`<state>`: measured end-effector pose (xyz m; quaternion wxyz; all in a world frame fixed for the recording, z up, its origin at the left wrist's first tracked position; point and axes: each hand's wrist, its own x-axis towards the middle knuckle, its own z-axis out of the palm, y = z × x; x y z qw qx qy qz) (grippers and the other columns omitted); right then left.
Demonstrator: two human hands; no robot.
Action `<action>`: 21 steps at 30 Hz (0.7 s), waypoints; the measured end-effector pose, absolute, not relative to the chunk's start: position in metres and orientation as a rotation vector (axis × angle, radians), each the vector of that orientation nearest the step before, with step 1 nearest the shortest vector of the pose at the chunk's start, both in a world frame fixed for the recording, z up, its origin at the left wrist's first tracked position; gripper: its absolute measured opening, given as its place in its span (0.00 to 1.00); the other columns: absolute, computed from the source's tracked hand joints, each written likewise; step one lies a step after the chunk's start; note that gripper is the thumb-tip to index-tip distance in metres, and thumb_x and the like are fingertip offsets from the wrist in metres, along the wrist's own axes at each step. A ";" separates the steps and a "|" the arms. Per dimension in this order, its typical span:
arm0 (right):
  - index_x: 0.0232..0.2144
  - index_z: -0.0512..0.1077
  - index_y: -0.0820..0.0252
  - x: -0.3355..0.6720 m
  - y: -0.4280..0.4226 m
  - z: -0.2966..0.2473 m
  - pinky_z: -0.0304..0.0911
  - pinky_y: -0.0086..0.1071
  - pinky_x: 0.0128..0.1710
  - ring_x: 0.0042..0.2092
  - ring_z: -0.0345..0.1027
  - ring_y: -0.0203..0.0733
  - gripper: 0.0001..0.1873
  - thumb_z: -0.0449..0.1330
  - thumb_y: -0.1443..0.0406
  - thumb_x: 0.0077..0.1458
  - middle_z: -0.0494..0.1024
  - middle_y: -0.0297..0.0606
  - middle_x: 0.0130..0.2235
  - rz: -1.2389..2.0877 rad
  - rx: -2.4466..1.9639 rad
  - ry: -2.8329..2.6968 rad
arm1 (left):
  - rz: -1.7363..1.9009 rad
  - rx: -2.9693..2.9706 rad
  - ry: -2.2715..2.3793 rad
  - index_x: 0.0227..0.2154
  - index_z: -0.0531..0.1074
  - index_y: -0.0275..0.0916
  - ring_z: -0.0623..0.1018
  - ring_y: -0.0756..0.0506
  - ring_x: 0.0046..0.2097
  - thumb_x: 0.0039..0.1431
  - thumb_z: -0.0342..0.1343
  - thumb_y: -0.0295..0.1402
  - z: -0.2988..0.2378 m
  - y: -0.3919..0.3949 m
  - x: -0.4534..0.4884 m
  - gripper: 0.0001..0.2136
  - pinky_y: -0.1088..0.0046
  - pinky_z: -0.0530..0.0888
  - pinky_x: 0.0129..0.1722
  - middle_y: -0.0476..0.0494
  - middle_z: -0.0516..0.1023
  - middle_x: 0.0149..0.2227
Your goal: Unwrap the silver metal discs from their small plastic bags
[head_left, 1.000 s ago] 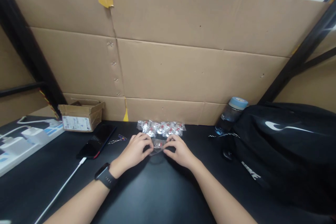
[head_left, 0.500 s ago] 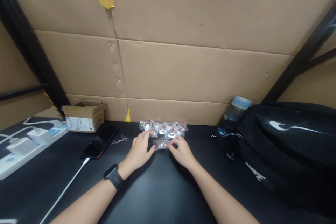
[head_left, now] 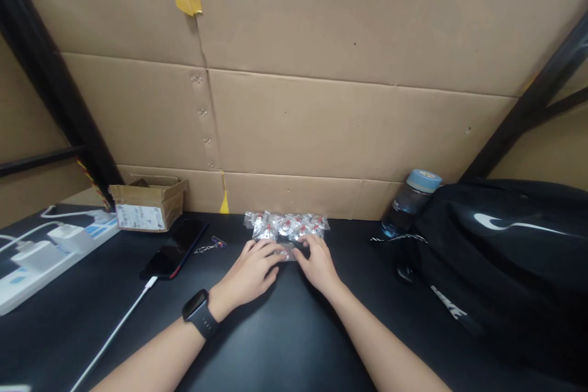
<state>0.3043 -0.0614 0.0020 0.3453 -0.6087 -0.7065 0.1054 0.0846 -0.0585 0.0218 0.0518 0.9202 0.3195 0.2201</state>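
Several clear plastic packets [head_left: 285,225] with round silvery, red-marked pieces inside lie grouped on the black table, close to the cardboard wall. Nearer to me is one more packet [head_left: 288,252], partly covered by fingers. My left hand [head_left: 253,274], wearing a black watch [head_left: 201,313] on its wrist, has its fingers stretched out over the left part of this packet. At its right end sits my right hand [head_left: 318,264], thumb and fingers slightly apart and bent toward the table. Neither hand is closed around anything.
To the left are a power strip [head_left: 55,257], a small open cardboard box [head_left: 151,205], a phone [head_left: 174,248] on a white cable and a little chain charm [head_left: 211,245]. A bottle [head_left: 408,203] and a black backpack [head_left: 505,269] stand right.
My left hand has slid right, its fingers now lying over the near packet. The right thumb and fingers have come apart from their pinch at the packet's end.
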 end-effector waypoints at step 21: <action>0.54 0.68 0.45 0.304 -0.072 0.011 0.48 0.42 0.49 0.51 0.69 0.47 0.17 0.54 0.66 0.64 0.81 0.35 0.46 0.377 -1.419 -2.048 | 0.777 2.604 1.213 0.56 0.63 0.48 0.67 0.38 0.59 0.60 0.52 0.26 0.008 -0.048 0.081 0.21 0.57 0.58 0.53 0.44 0.78 0.50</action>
